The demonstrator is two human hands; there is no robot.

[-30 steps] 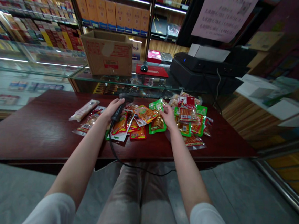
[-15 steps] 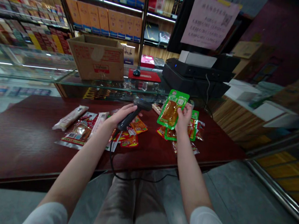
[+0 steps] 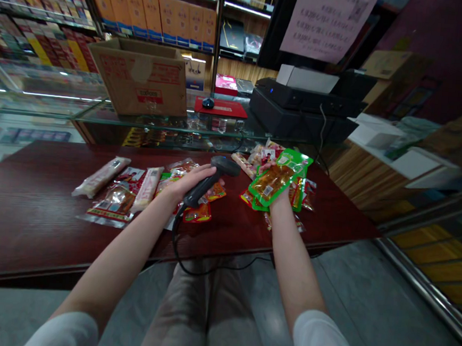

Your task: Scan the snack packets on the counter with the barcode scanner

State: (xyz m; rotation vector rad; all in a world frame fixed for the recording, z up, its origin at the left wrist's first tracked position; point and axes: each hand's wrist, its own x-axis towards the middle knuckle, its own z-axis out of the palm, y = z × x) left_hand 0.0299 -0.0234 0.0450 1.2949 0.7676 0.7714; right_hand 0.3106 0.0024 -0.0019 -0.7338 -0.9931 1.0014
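Note:
My left hand [image 3: 193, 182] is wrapped round the handle of a black barcode scanner [image 3: 208, 181], whose head points right toward the other hand. In my right hand [image 3: 281, 194] is a green-edged snack packet [image 3: 275, 179], tilted so that its barcode side faces me; the packet hides most of the fingers. Beneath and behind it lies a pile of snack packets [image 3: 298, 195]. Under the scanner sit orange and red packets [image 3: 198, 213], partly covered by my left hand. Farther left are a flat clear packet [image 3: 112, 201] and two pale wrapped sticks [image 3: 101, 176].
A glass counter with an open cardboard box [image 3: 142, 81] and a mouse [image 3: 208, 103] on a red pad stands behind the dark wooden table [image 3: 32, 210]. At the right back is a black cash drawer [image 3: 295, 117]. The scanner's cable [image 3: 207, 272] hangs over the front edge.
My right hand has picked the green-edged packet off the table, moved it right and turned it over to its barcode side. My left hand has lifted the scanner and swung its head rightward.

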